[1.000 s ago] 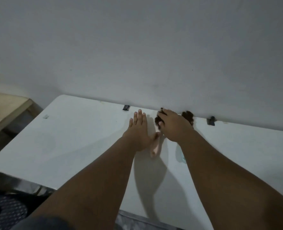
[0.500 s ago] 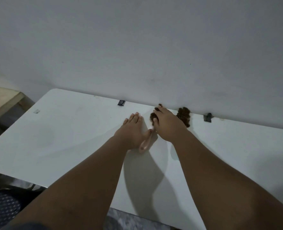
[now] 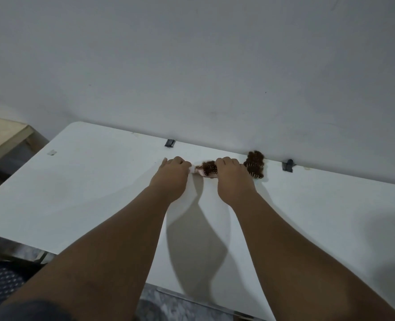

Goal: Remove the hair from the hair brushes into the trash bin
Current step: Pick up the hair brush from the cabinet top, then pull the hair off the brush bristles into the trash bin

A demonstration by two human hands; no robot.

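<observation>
White table (image 3: 80, 195) extends under both my forearms, its far edge against the wall. My left hand (image 3: 172, 176) is curled closed around the pink hairbrush (image 3: 207, 170) handle; my right hand (image 3: 232, 176) curls over its hair-clogged head. A second hair-filled brush (image 3: 254, 165) lies just beyond my right fingers, touching the wall.

- I have a single view, from the camera worn on the person's head.
- It looks forward and down across the white worktop (image 3: 87, 193) toward the wall (image 3: 192, 66) behind it.
- Both forearms reach away from the lens, and the worktop's far edge sits at mid-frame.
</observation>
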